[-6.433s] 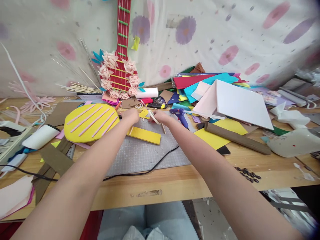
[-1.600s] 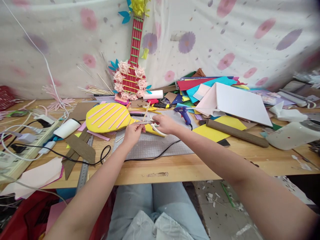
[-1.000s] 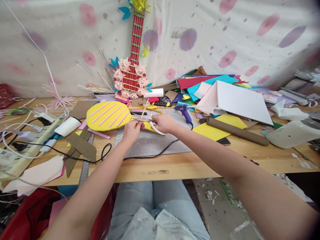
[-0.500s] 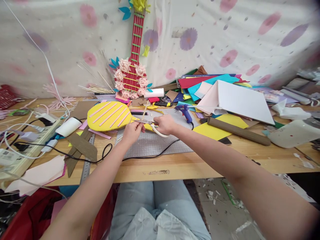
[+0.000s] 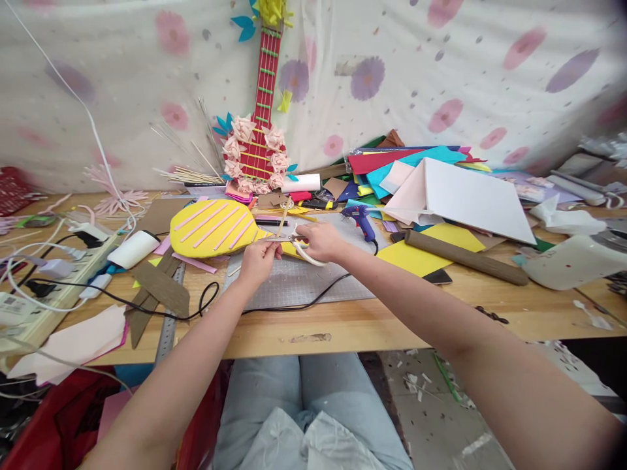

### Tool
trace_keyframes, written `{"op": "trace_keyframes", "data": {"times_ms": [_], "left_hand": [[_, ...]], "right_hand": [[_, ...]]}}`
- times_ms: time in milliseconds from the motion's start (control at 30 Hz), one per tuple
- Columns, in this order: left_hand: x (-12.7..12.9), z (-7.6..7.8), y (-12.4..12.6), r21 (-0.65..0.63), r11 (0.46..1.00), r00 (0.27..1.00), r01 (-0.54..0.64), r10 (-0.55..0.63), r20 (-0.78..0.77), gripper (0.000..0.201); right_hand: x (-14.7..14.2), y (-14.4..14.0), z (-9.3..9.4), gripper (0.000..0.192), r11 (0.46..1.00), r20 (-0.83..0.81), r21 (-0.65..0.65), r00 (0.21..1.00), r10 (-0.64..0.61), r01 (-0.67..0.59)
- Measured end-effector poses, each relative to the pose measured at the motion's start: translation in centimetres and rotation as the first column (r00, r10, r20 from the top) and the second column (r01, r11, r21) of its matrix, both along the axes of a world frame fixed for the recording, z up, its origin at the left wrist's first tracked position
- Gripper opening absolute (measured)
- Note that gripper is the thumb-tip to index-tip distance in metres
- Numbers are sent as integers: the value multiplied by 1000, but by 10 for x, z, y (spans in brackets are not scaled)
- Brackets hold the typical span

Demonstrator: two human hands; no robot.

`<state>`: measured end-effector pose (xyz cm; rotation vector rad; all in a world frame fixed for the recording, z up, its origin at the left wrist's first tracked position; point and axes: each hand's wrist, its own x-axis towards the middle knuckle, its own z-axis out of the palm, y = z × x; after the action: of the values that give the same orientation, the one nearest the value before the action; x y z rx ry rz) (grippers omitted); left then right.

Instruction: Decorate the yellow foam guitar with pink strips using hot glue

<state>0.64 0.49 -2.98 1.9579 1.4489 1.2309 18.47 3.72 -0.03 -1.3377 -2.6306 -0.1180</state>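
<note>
My left hand (image 5: pixel 258 258) pinches the lower end of a thin wooden stick (image 5: pixel 283 218) that leans up and away from me. My right hand (image 5: pixel 319 240) grips cream-handled scissors (image 5: pixel 300 248), whose blades point left and meet the stick just above my left fingers. Both hands hover over a grey cutting mat (image 5: pixel 294 284). Just behind my left hand lies a yellow oval foam piece (image 5: pixel 211 228) with pink stripes.
A blue glue gun (image 5: pixel 360 220) lies right of my hands, its black cable (image 5: pixel 208 301) crossing the mat. A red guitar craft (image 5: pixel 259 137) leans on the backdrop. Coloured sheets and a white board (image 5: pixel 467 199) pile at right, a brown roll (image 5: pixel 465 260) before them. A power strip (image 5: pixel 46 284) and ruler (image 5: pixel 166 331) lie left.
Earlier both hands reached to the far side of the mat. Since then they have drawn nearer, with the stick and scissors brought together. Over the last second they hardly shifted.
</note>
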Motion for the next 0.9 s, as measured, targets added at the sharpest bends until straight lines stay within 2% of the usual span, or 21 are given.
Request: {"op": "trace_keyframes", "data": {"times_ms": [133,233,467,600,767,900], "left_hand": [[-5,1,4,-53,992,990,117,-113,85,29],[-8,1,5,-80,984,981,158,-148,123,30],[-1,1,0,-78,995,992,60,-50,118,24],[1,-4,4,-76,997,997,0,6,71,25],[-2,-14,11,-128,977,977,170,-150,152,29],[-5,-8,10,-176,936,929,304,-251,272,30]], "right_hand": [[1,1,-1,34,1000,12,28,1000,-7,7],[2,-1,-2,36,999,26,18,999,-41,40],[2,-4,-1,37,997,64,-21,995,-78,79],[2,-2,-2,35,996,60,-25,995,-83,85],[4,3,-5,31,999,-2,11,999,50,-50],[7,4,-8,32,998,2,12,998,60,-60]]}}
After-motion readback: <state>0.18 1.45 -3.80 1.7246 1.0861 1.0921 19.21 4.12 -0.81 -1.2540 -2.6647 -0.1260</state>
